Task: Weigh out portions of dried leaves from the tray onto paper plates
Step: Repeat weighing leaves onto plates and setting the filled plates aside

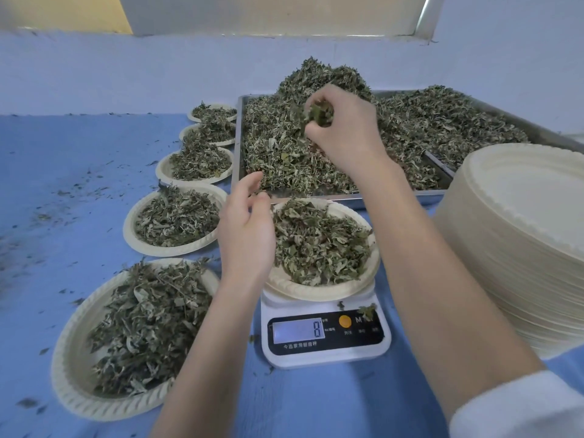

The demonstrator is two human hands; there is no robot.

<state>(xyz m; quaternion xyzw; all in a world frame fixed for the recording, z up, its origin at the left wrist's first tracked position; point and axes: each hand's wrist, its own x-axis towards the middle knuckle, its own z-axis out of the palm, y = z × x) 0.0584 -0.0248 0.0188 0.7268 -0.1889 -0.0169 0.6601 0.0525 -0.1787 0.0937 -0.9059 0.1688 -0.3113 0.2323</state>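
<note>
R hand pinched small clump of leaves, hovering over tray pile. Target plate sat on scale, just in front of tray, i.e. toward body and slightly L of R hand. L hand at plate's L edge, fingers loosely curled, held nothing. R hand had the load; prob. next move: short pull back, drop. Display read 8.

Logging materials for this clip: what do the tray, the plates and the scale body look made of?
Tray: metal, likely stainless steel, judging by its grey, reflective rim.
Plate on the scale and the plate stack: matte cream moulded paper or pulp, with embossed ribbed rims; which one is unclear.
Scale: smooth, slightly glossy white body, probably plastic, with a black display panel.
</note>
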